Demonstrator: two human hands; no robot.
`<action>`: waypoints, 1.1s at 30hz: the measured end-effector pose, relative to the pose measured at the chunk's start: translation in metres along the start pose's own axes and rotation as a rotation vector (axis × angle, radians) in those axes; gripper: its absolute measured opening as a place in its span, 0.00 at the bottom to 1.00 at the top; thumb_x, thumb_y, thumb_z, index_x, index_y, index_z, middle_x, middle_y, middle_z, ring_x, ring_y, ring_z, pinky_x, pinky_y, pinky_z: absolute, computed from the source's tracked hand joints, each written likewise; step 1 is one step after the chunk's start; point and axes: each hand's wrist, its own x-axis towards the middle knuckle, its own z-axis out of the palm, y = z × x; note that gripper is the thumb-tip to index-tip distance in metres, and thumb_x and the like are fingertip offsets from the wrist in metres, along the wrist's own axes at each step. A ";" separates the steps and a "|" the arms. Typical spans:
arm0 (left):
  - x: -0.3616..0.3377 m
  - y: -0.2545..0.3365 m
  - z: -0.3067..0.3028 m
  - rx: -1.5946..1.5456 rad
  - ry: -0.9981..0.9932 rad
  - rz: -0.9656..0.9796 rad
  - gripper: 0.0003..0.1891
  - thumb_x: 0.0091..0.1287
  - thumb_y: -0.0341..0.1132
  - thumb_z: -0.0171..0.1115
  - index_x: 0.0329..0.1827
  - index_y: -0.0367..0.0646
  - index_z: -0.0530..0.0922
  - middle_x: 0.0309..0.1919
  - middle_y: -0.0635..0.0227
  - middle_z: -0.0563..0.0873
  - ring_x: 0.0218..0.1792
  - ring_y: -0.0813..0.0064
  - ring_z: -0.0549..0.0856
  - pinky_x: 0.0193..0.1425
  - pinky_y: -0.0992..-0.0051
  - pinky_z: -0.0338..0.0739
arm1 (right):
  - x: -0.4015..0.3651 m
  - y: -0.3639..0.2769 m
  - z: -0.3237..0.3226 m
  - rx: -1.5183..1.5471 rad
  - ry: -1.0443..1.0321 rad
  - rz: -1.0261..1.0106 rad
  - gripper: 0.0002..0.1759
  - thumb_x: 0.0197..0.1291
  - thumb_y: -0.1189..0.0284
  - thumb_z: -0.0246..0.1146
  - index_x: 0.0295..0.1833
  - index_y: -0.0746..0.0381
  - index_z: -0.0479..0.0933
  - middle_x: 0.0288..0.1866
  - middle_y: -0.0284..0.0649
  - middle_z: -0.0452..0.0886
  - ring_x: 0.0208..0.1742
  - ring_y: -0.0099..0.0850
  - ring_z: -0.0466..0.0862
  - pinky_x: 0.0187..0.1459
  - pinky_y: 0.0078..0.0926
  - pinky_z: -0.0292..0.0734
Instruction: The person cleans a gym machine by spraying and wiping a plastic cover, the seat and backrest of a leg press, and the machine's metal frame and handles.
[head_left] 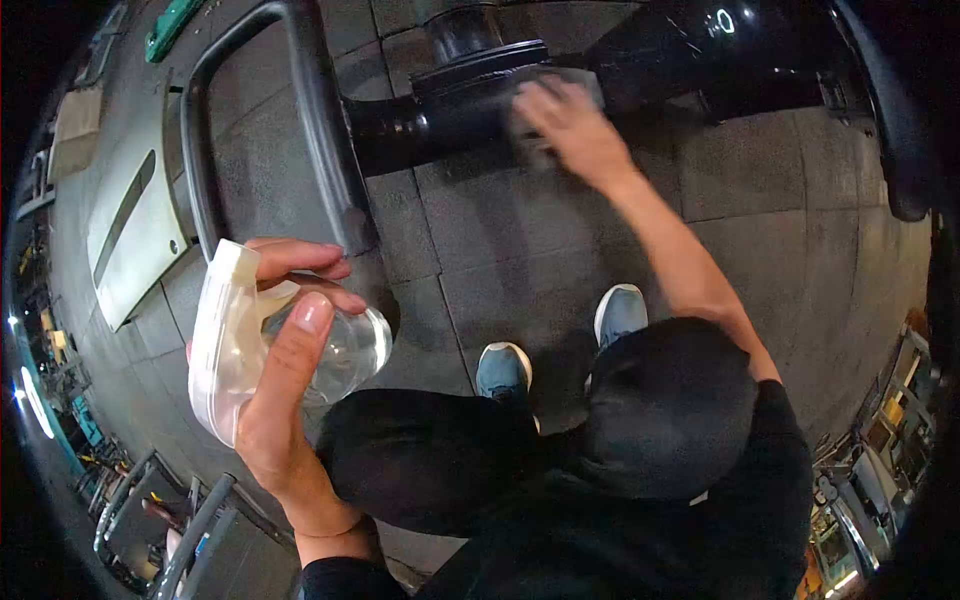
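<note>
My left hand grips a clear plastic spray bottle with a white trigger head, held up at the lower left. My right hand is stretched forward and presses a grey cloth flat against the black padded part of a gym machine. The cloth is mostly hidden under my fingers. Below, my black-clothed legs and two blue-grey shoes stand on the dark rubber floor.
A black curved metal handle frame runs from the machine toward my left hand. A pale grey machine cover lies at the left. Dark rubber floor tiles spread around. More gym equipment lines the left and right edges.
</note>
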 end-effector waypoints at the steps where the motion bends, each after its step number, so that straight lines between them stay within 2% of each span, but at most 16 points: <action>1: 0.001 -0.003 -0.001 -0.025 -0.004 -0.010 0.20 0.63 0.39 0.68 0.49 0.27 0.85 0.42 0.53 0.86 0.40 0.67 0.89 0.54 0.71 0.78 | -0.018 0.015 -0.009 0.096 -0.059 0.087 0.44 0.64 0.78 0.58 0.86 0.50 0.59 0.87 0.37 0.60 0.81 0.51 0.68 0.80 0.50 0.68; 3: 0.004 -0.001 0.000 -0.004 0.028 -0.035 0.21 0.63 0.39 0.68 0.49 0.27 0.85 0.42 0.53 0.86 0.40 0.66 0.89 0.54 0.71 0.78 | -0.012 0.008 -0.008 0.074 -0.008 0.030 0.43 0.64 0.79 0.58 0.86 0.52 0.60 0.87 0.38 0.60 0.81 0.53 0.69 0.79 0.50 0.69; 5: 0.002 -0.001 -0.005 0.027 0.057 -0.080 0.21 0.63 0.40 0.68 0.49 0.27 0.85 0.42 0.53 0.86 0.40 0.66 0.89 0.54 0.70 0.78 | -0.007 -0.011 0.004 -0.043 0.076 0.154 0.41 0.64 0.79 0.58 0.85 0.55 0.62 0.88 0.40 0.60 0.81 0.54 0.68 0.79 0.47 0.70; 7: 0.005 -0.005 -0.010 0.047 0.098 0.005 0.21 0.63 0.41 0.68 0.48 0.27 0.85 0.41 0.53 0.87 0.40 0.66 0.89 0.53 0.70 0.78 | 0.007 -0.027 0.011 -0.070 0.084 0.148 0.40 0.66 0.78 0.57 0.85 0.56 0.62 0.87 0.40 0.61 0.81 0.53 0.70 0.78 0.47 0.71; 9: 0.006 -0.005 -0.011 0.070 0.067 0.016 0.21 0.64 0.41 0.68 0.48 0.28 0.85 0.41 0.53 0.87 0.40 0.66 0.89 0.54 0.70 0.78 | 0.025 -0.049 0.021 0.052 0.101 0.004 0.40 0.66 0.76 0.57 0.85 0.58 0.62 0.87 0.41 0.63 0.79 0.50 0.73 0.77 0.47 0.71; 11: 0.008 -0.003 -0.008 0.064 0.052 -0.051 0.21 0.63 0.40 0.68 0.48 0.28 0.85 0.41 0.53 0.86 0.41 0.65 0.89 0.55 0.69 0.78 | 0.056 -0.081 0.031 0.179 0.014 -0.119 0.40 0.65 0.75 0.57 0.84 0.66 0.61 0.86 0.48 0.64 0.76 0.48 0.76 0.77 0.45 0.71; 14: 0.012 -0.005 -0.006 0.067 0.032 -0.045 0.21 0.63 0.39 0.67 0.49 0.27 0.84 0.41 0.53 0.86 0.41 0.65 0.89 0.56 0.68 0.78 | 0.102 -0.139 0.025 0.101 0.119 -0.111 0.38 0.65 0.77 0.58 0.82 0.71 0.63 0.85 0.55 0.64 0.74 0.52 0.77 0.73 0.43 0.74; 17: 0.007 0.000 0.000 0.061 0.058 -0.030 0.21 0.63 0.39 0.66 0.50 0.27 0.84 0.42 0.51 0.86 0.40 0.65 0.89 0.57 0.68 0.78 | 0.114 -0.159 0.036 0.205 0.001 0.076 0.46 0.61 0.78 0.63 0.84 0.75 0.55 0.87 0.60 0.58 0.75 0.54 0.75 0.75 0.46 0.71; 19: 0.005 0.002 0.008 0.060 0.058 -0.045 0.21 0.63 0.39 0.66 0.49 0.26 0.83 0.42 0.50 0.85 0.39 0.64 0.88 0.57 0.67 0.78 | 0.125 -0.153 0.030 0.747 0.092 0.078 0.58 0.52 0.81 0.68 0.86 0.76 0.44 0.89 0.61 0.49 0.77 0.57 0.70 0.78 0.50 0.66; 20: 0.005 0.002 0.013 0.057 0.062 -0.004 0.21 0.62 0.39 0.65 0.49 0.26 0.82 0.42 0.50 0.84 0.38 0.64 0.88 0.57 0.67 0.78 | 0.126 -0.146 0.026 0.781 -0.016 0.029 0.55 0.53 0.83 0.65 0.82 0.86 0.41 0.87 0.70 0.46 0.79 0.62 0.68 0.79 0.54 0.63; 21: 0.005 0.003 0.018 0.053 0.063 0.036 0.21 0.62 0.39 0.65 0.49 0.26 0.82 0.42 0.49 0.84 0.38 0.63 0.88 0.56 0.67 0.78 | 0.127 -0.149 0.025 0.778 -0.022 0.052 0.55 0.53 0.83 0.65 0.82 0.86 0.41 0.87 0.70 0.46 0.79 0.62 0.68 0.79 0.54 0.63; 23: 0.008 0.004 0.030 0.017 0.083 0.061 0.22 0.61 0.39 0.65 0.48 0.26 0.81 0.41 0.48 0.84 0.36 0.64 0.88 0.56 0.66 0.78 | 0.143 -0.149 0.021 0.763 0.128 -0.030 0.60 0.53 0.82 0.68 0.86 0.76 0.38 0.90 0.61 0.43 0.83 0.58 0.62 0.84 0.51 0.57; 24: 0.010 0.007 0.033 0.014 0.052 0.040 0.22 0.61 0.39 0.65 0.49 0.25 0.81 0.42 0.48 0.84 0.36 0.64 0.88 0.56 0.66 0.78 | 0.141 -0.150 0.014 0.830 0.071 0.008 0.60 0.54 0.79 0.69 0.87 0.72 0.40 0.91 0.57 0.44 0.86 0.55 0.58 0.86 0.50 0.54; 28: 0.024 -0.003 0.029 0.011 -0.061 0.022 0.23 0.62 0.39 0.66 0.51 0.24 0.82 0.44 0.48 0.84 0.39 0.63 0.89 0.56 0.66 0.79 | 0.110 -0.121 0.021 0.801 0.066 -0.028 0.62 0.53 0.74 0.72 0.88 0.66 0.43 0.92 0.50 0.45 0.87 0.54 0.58 0.86 0.50 0.55; 31: 0.028 -0.006 0.029 -0.006 -0.056 0.004 0.21 0.65 0.37 0.65 0.53 0.25 0.82 0.46 0.48 0.85 0.41 0.63 0.89 0.56 0.67 0.79 | 0.067 -0.088 0.017 0.438 -0.028 -0.145 0.57 0.50 0.77 0.72 0.87 0.60 0.54 0.89 0.45 0.56 0.83 0.49 0.66 0.84 0.45 0.61; 33: 0.030 -0.008 0.024 0.036 -0.031 -0.005 0.21 0.65 0.37 0.65 0.53 0.25 0.83 0.46 0.49 0.86 0.41 0.64 0.89 0.57 0.67 0.79 | 0.032 -0.049 -0.003 0.414 -0.083 -0.063 0.53 0.49 0.80 0.69 0.85 0.57 0.61 0.87 0.42 0.64 0.83 0.47 0.67 0.83 0.45 0.63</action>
